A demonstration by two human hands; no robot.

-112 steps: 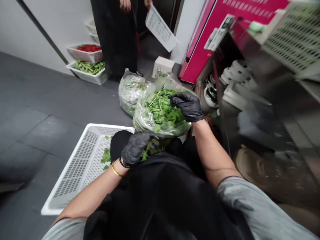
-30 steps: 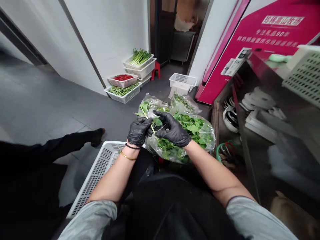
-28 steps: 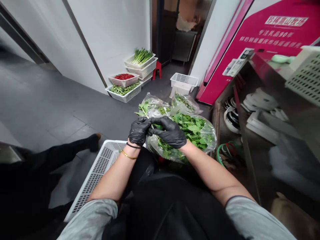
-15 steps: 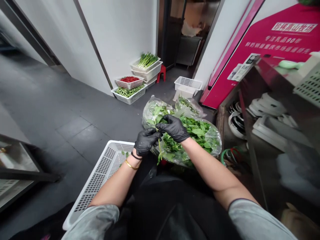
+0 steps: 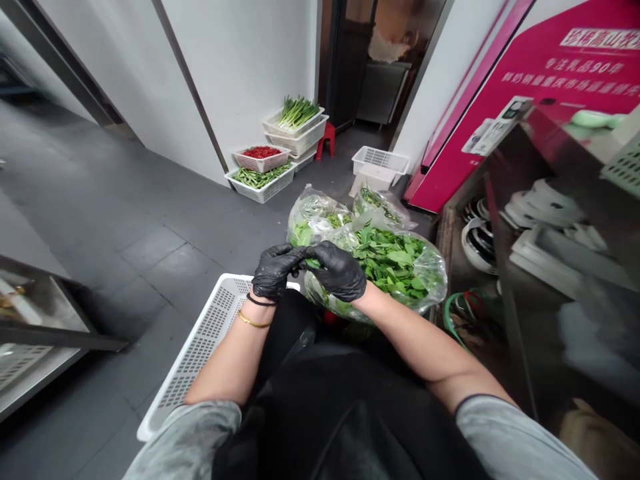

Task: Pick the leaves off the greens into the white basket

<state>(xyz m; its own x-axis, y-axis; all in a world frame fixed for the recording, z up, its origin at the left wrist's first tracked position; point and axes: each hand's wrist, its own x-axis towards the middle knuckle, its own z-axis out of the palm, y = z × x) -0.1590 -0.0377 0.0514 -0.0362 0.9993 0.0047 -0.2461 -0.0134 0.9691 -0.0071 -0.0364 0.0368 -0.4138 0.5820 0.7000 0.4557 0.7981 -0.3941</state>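
Underfoot, grey tiled floor (image 5: 125,220) across the left of the frame; pink machine (image 5: 525,107) in the upper right. Lower left of centre, white perforated basket (image 5: 200,347) lying on that floor, close beside the lap. At centre, clear bag of leafy greens (image 5: 400,260), just beyond the hands. Black-gloved left hand (image 5: 273,275) and right hand (image 5: 339,272) at its near left edge, both curled narrow, fingertips meeting around a sprig (image 5: 313,263), mostly hidden. Gold bangle (image 5: 253,322) on the left wrist.

Left of the bag of greens (image 5: 400,267) lies a white basket (image 5: 200,347), then open floor (image 5: 125,220). A steel shelf (image 5: 525,267) crowds its right; two more bags (image 5: 313,210) sit behind.
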